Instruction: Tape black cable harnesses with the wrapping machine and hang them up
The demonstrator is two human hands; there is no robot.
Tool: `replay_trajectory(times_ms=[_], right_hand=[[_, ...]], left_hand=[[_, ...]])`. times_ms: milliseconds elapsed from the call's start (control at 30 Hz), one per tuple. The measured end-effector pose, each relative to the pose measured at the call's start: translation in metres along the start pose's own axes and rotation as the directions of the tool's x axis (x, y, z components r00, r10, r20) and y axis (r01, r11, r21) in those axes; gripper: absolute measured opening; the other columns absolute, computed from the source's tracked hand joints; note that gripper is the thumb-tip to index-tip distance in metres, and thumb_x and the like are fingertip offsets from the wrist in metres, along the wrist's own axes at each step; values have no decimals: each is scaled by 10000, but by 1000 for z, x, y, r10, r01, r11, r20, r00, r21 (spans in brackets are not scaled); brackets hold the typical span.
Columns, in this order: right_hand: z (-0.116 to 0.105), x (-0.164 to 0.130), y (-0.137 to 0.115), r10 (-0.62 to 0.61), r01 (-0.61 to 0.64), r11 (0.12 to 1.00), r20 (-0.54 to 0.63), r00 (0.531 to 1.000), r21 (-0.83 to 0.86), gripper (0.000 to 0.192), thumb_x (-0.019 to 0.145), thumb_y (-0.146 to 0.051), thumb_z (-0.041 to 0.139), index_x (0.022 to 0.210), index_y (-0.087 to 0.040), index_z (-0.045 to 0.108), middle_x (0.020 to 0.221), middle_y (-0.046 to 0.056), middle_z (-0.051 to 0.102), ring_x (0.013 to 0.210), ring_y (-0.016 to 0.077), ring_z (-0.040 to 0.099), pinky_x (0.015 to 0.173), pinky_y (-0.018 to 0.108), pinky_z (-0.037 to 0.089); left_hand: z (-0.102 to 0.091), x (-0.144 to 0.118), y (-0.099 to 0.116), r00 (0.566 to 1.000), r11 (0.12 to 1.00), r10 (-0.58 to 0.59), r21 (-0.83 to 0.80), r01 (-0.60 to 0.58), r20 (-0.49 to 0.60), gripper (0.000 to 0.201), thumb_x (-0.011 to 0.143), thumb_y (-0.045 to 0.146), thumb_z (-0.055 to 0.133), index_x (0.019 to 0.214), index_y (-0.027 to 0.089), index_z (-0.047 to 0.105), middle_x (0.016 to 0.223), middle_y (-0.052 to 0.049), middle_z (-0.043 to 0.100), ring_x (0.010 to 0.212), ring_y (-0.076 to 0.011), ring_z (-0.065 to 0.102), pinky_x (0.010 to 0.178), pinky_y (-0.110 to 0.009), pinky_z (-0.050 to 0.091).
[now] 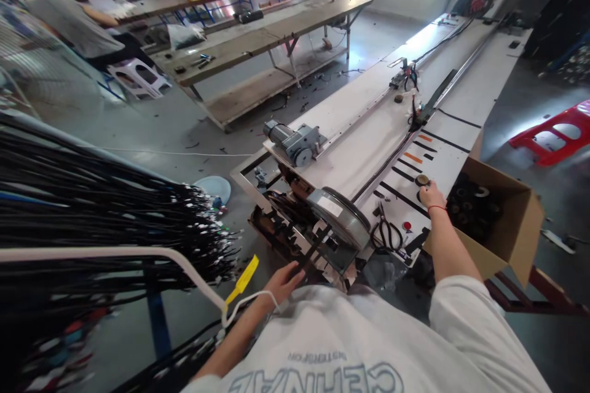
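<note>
A: Head view, left side first?
B: Left hand (282, 282) low near the white shirt, fingers curled around a thin black strap (310, 253) running up toward the machine end. White cord (249, 302) and yellow tag (243, 278) just beside the wrist.

A: And the right?
B: Right hand (432, 194) stretched out onto the white tabletop (369, 141), fingertips closed on a small dark roll of tape (421, 180), red band at the wrist. Cardboard box (507, 221) of more dark rolls just right of the forearm.

A: Between the two hands?
B: Round grey wheel (341, 216) on the tabletop's near end, black scissors (386, 232) lying flat beside it. Grey motor (295, 142) farther along the left edge.

A: Elsewhere?
B: Thick bundle of black cables (101, 209) with white ends at far left. Red plastic stool (553, 132) at right, white stool (138, 77) by a seated person far left. Another person at the tabletop's far end.
</note>
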State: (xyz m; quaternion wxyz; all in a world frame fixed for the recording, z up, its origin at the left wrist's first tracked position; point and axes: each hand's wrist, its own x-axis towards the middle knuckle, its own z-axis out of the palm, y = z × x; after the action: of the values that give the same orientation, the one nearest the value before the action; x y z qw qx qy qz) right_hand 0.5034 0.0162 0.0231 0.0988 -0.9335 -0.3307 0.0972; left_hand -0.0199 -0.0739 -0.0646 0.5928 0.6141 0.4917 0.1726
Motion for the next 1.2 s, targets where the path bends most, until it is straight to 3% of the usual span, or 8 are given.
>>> replay_trajectory(times_ms=[400, 533, 633, 733, 833, 900, 1033, 1200], right_hand=[[-18, -7, -10, -1, 0, 997, 8, 1000, 74, 493, 938, -318, 416, 1385, -114, 459, 1237, 233, 574, 1193, 378, 525, 1012, 544, 370], [-22, -51, -25, -105, 129, 974, -137, 985, 185, 477, 964, -316, 363, 1389, -105, 399, 1263, 206, 566, 1164, 292, 552, 997, 411, 420], [-2, -135, -31, -324, 457, 765, -342, 882, 453, 433, 984, -349, 323, 1354, -132, 385, 1058, 125, 650, 823, 208, 640, 807, 328, 510], [34, -236, -36, -594, 607, 462, -282, 753, 646, 323, 1008, -392, 351, 1229, -197, 483, 755, 13, 637, 558, 173, 568, 593, 296, 509], [69, -297, -52, -835, 673, 284, -168, 523, 683, 298, 986, -317, 409, 1251, -213, 495, 1016, 87, 667, 809, 213, 655, 728, 360, 563], [91, -304, -73, -869, 752, 273, -182, 461, 601, 359, 940, -303, 459, 1274, -177, 495, 1276, 171, 562, 1145, 289, 570, 954, 478, 504], [128, -274, -116, -773, 737, 484, -164, 612, 472, 172, 854, -301, 541, 968, -173, 561, 1141, 203, 589, 1195, 353, 513, 1024, 559, 423], [139, -254, -124, -752, 719, 526, -146, 643, 455, 70, 878, -275, 499, 837, -227, 530, 1004, 120, 629, 1029, 285, 595, 927, 450, 492]], left_hand=[[20, 24, 41, 991, 991, 131, -27, -130, 1, 600, 827, 736, 407, 811, 168, 598, 649, -6, 543, 623, -146, 466, 578, -252, 373], [24, 32, 42, 986, 986, 168, 21, -168, -11, 551, 860, 690, 384, 741, 178, 549, 696, -14, 553, 688, -157, 494, 612, -256, 393], [26, 34, 38, 986, 985, 168, 46, -167, -5, 546, 877, 678, 348, 683, 189, 495, 652, 2, 504, 669, -152, 471, 607, -257, 375], [24, 36, 37, 986, 987, 158, 19, -157, -50, 563, 872, 698, 335, 652, 193, 455, 619, 15, 456, 637, -141, 440, 594, -259, 355], [16, 40, 38, 978, 986, 157, -38, -164, -135, 589, 855, 733, 340, 653, 190, 446, 600, 24, 429, 614, -126, 418, 582, -254, 345], [8, 45, 39, 971, 978, 183, -74, -196, -156, 603, 839, 755, 357, 665, 185, 452, 597, 29, 419, 605, -118, 407, 571, -247, 341], [-4, 48, 42, 962, 960, 252, -96, -262, -103, 600, 833, 751, 390, 667, 179, 463, 602, 30, 436, 586, -106, 400, 571, -243, 342], [-3, 50, 39, 955, 953, 279, -91, -288, -99, 569, 872, 702, 384, 686, 174, 492, 618, 17, 483, 603, -113, 441, 595, -247, 362]])
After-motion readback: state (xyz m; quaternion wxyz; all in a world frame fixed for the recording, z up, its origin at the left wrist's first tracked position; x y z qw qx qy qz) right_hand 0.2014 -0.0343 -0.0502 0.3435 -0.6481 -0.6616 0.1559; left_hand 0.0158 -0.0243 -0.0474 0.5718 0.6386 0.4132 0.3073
